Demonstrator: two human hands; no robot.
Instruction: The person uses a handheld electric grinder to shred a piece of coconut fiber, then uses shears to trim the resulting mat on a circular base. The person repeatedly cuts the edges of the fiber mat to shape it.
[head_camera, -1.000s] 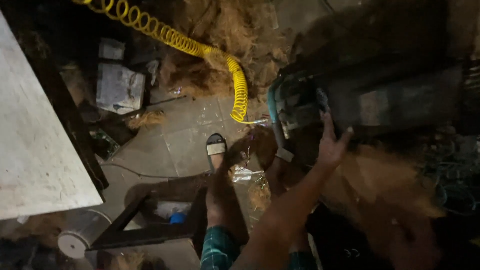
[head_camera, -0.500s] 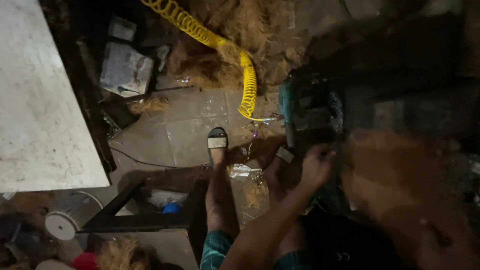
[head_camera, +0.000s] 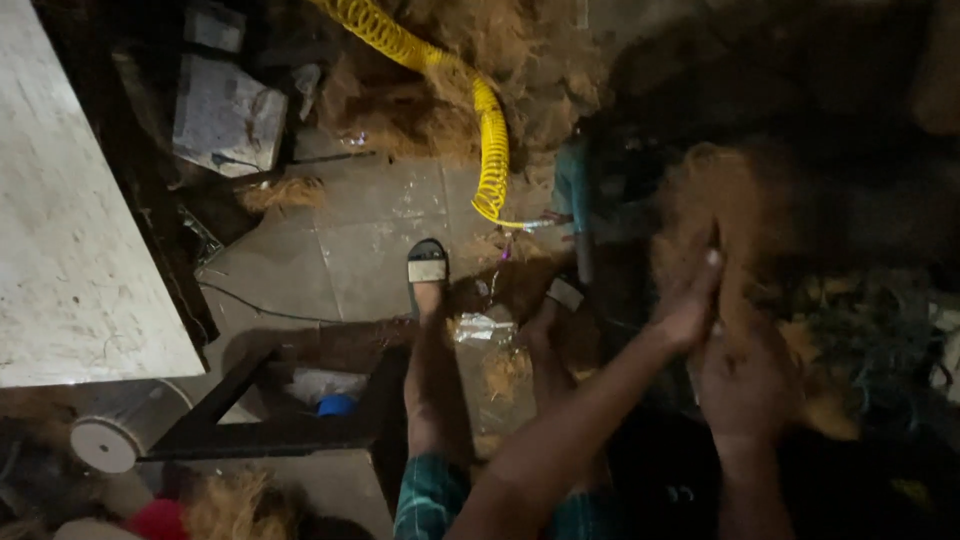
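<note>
Both hands, left hand (head_camera: 690, 300) and right hand (head_camera: 745, 385), are pressed together around a blurred clump of brown fibre (head_camera: 735, 215).

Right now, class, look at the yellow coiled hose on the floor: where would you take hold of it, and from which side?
Probably grip the yellow coiled hose on its lower straight run of coils, coming from the bare tiled floor on its left. That stretch lies free of the brown fibre pile, and the coils give the hand ridges to close around.

Both hands — left hand (head_camera: 690, 300), right hand (head_camera: 745, 385) — pressed around brown fibre clump (head_camera: 735, 215); yellow coiled hose (head_camera: 480, 120) on floor.
</note>
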